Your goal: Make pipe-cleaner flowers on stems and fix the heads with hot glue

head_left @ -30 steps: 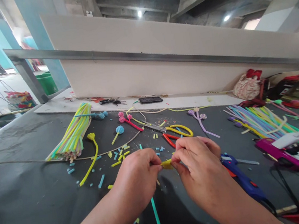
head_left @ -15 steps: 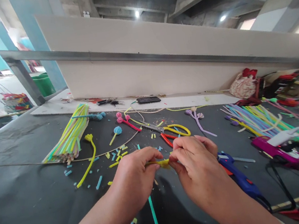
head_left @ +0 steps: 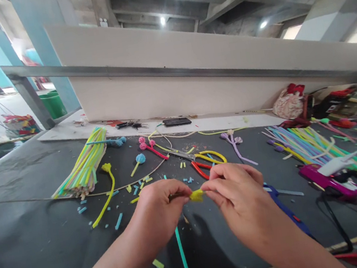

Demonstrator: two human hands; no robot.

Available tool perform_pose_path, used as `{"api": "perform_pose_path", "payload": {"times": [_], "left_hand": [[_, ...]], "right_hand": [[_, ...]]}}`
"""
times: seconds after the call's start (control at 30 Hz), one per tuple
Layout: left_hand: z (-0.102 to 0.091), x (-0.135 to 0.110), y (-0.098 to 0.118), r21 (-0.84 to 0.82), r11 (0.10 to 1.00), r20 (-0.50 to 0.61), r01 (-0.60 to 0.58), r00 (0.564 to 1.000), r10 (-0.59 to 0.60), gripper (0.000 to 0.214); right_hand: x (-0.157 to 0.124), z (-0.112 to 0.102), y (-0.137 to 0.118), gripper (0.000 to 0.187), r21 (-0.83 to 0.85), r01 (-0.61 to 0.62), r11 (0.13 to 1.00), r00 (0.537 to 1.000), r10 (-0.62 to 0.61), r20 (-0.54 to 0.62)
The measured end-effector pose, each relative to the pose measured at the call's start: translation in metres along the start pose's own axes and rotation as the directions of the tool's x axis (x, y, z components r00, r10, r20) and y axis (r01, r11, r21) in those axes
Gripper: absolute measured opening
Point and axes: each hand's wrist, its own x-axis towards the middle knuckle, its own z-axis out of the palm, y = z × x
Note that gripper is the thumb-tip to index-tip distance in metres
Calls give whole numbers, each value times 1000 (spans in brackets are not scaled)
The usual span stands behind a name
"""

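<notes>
My left hand [head_left: 158, 211] and my right hand [head_left: 238, 196] meet over the dark table [head_left: 30, 245], both pinched on a small yellow fuzzy piece [head_left: 196, 195] held between their fingertips. A thin stick shows at my left fingertips, leading into the yellow piece. A teal stick [head_left: 183, 258] runs down from under my hands toward the table's near edge. Scissors with yellow and red handles [head_left: 207, 162] lie just beyond my hands.
A bundle of yellow-green sticks [head_left: 84, 163] lies at the left, a spread of coloured sticks [head_left: 304, 144] at the right. Finished stems with fuzzy heads and cut bits litter the middle. A blue glue gun [head_left: 289, 211] and a magenta tool [head_left: 329, 181] lie to the right.
The yellow piece has turned a little between my fingertips, and a yellow-green offcut now lies near the table's front edge. My view has shifted slightly.
</notes>
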Motion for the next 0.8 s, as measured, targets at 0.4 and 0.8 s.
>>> {"api": "perform_pose_path", "payload": {"times": [0.4,0.8], "left_hand": [[-7,6,-3,-451,852,132,265,964,-230,5],[-7,10,-7,-494,831,134,256,967,-218,7]], "right_hand": [[1,-6,1,28,116,144,983,989,-145,-2],[2,-8,10,35,118,97,988,995,-97,-4]]}}
